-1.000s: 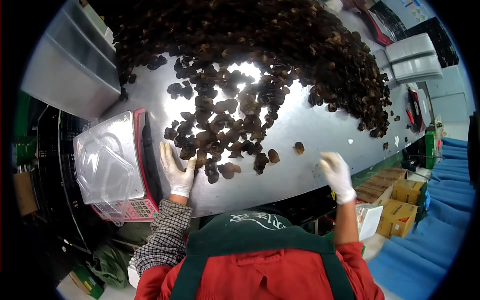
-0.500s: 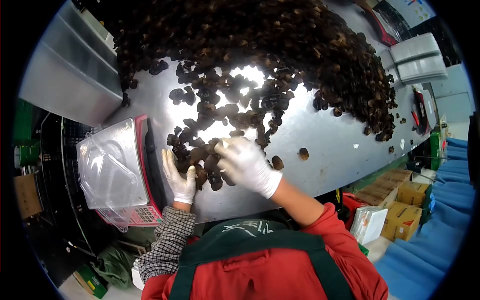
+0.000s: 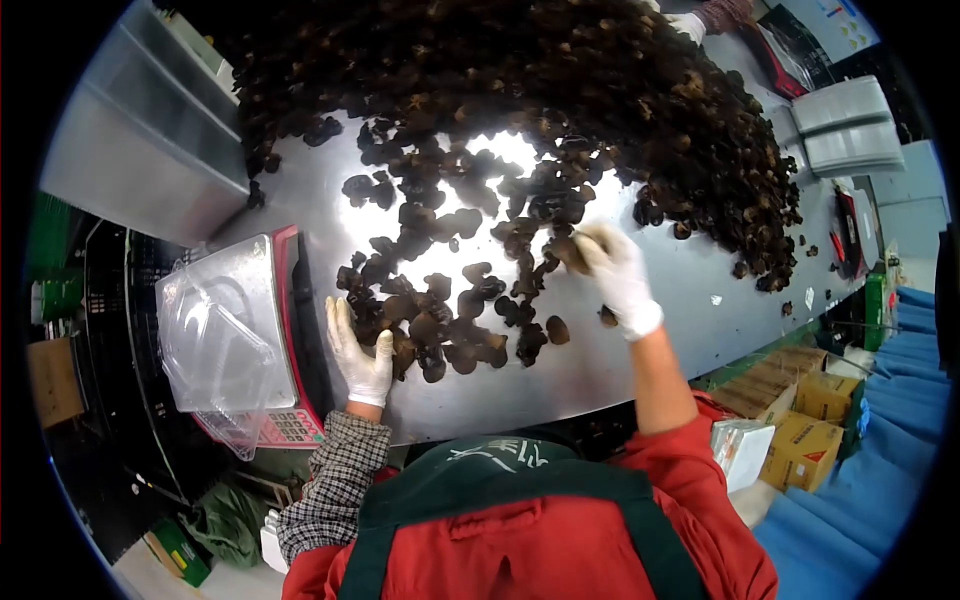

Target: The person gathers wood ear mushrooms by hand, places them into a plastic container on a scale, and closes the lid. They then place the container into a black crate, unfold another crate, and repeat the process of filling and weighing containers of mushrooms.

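Observation:
Dark brown, cap-like pieces that look like wood ear mushrooms (image 3: 430, 325) lie loosely spread on the shiny metal table (image 3: 620, 365). My left hand (image 3: 362, 355), in a thin white glove, rests at the left edge of this spread, thumb apart from the straight fingers, touching the nearest pieces. Farther right, my gloved right hand (image 3: 615, 275) pinches one brown wood ear mushroom (image 3: 568, 252) just above the table. Below that hand lie single mushrooms, one of them (image 3: 557, 329) with a lighter brown face.
A large mushroom heap (image 3: 500, 70) covers the back of the table. On the left stand a red-edged scale (image 3: 235, 320) with a clear plastic lid on it and a tall stack of translucent containers (image 3: 140, 130). Another person's gloved hand (image 3: 688, 25) is at the far edge. Clear trays (image 3: 850, 120) stand right.
My right hand has moved right and away from me, from the near mushrooms, and now has one in its fingers. My left hand stays put. Another person's hand has appeared at the back.

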A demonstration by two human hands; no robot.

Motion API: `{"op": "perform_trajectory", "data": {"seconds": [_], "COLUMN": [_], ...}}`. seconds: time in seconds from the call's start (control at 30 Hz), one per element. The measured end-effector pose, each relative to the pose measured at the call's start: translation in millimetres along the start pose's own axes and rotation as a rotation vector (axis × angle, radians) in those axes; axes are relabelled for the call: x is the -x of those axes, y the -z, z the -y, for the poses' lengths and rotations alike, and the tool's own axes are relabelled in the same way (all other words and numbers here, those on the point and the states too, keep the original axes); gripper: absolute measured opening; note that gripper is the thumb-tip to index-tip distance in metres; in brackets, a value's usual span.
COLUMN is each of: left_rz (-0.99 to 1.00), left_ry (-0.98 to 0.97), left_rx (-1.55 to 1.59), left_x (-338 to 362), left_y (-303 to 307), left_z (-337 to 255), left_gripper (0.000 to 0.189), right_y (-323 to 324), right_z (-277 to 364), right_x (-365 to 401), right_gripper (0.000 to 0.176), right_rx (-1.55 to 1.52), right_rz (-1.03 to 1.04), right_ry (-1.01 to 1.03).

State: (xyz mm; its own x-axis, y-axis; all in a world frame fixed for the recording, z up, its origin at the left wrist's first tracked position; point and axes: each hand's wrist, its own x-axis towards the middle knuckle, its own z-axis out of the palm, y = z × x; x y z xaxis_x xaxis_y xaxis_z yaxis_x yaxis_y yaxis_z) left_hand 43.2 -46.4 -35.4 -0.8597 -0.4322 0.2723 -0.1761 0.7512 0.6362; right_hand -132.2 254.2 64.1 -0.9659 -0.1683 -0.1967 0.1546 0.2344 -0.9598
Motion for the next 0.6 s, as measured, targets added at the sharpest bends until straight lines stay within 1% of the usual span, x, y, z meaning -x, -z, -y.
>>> {"op": "perform_trajectory", "data": {"seconds": [0.07,0.1,0.13,0.2,0.27,0.3,0.37,0.4,0.43,0.47,0.5,0.53,0.57,0.6], "left_rz": [-0.006,0.001,0.000,-0.003,0.001,0.012,0.066,0.101,0.177,0.249,0.309,0.360,0.339,0.317], "left_ry": [-0.014,-0.009,-0.004,0.013,-0.012,-0.043,-0.079,-0.072,-0.104,-0.140,-0.220,-0.293,-0.311,-0.332], "left_rx": [0.002,0.010,0.026,0.052,0.042,0.019,-0.010,-0.041,-0.102,-0.165,-0.107,-0.049,-0.045,-0.042], "left_x": [0.8,0.6,0.1,0.5,-2.1,-7.7,-15.9,-17.3,-16.2,-15.5,-12.8,-9.2,-8.3,-9.2], "left_y": [-1.2,-0.4,0.1,2.1,6.2,10.6,6.7,-4.0,-8.7,-12.8,-10.9,-10.3,-5.9,-1.5], "left_z": [4.0,2.9,2.4,1.5,-2.0,-13.6,-34.3,-31.9,-37.8,-45.2,-52.6,-55.6,-60.2,-64.0], "left_gripper": [0.087,0.086,0.087,0.087,0.081,0.080,0.078,0.080,0.080,0.081,0.083,0.082,0.082,0.082], "right_y": [55.9,91.8,114.7,169.2,193.8,189.5,166.0,139.7,110.9,83.9,54.6,23.9,-0.5,-12.2], "right_z": [-0.5,-32.5,-24.4,-66.7,-79.8,-72.3,-77.6,-72.8,-73.9,-86.3,-82.0,-90.9,-61.5,-55.4], "right_x": [41.7,62.8,89.0,137.8,168.4,166.7,152.0,139.3,125.0,115.1,108.2,108.9,109.0,99.8], "right_gripper": [0.013,0.014,0.014,0.013,0.014,0.023,0.036,0.044,0.047,0.050,0.055,0.058,0.056,0.055], "right_rx": [0.215,0.308,0.343,0.690,1.239,1.181,0.955,0.970,1.008,0.941,0.844,0.733,0.593,0.547], "right_rz": [0.025,0.060,0.086,0.093,0.022,-0.053,-0.192,-0.214,-0.228,-0.219,-0.082,-0.050,0.075,0.089], "right_ry": [-0.114,-0.010,-0.207,-0.251,-0.168,-0.158,0.027,0.138,0.211,0.287,0.309,0.418,0.329,0.441]}}
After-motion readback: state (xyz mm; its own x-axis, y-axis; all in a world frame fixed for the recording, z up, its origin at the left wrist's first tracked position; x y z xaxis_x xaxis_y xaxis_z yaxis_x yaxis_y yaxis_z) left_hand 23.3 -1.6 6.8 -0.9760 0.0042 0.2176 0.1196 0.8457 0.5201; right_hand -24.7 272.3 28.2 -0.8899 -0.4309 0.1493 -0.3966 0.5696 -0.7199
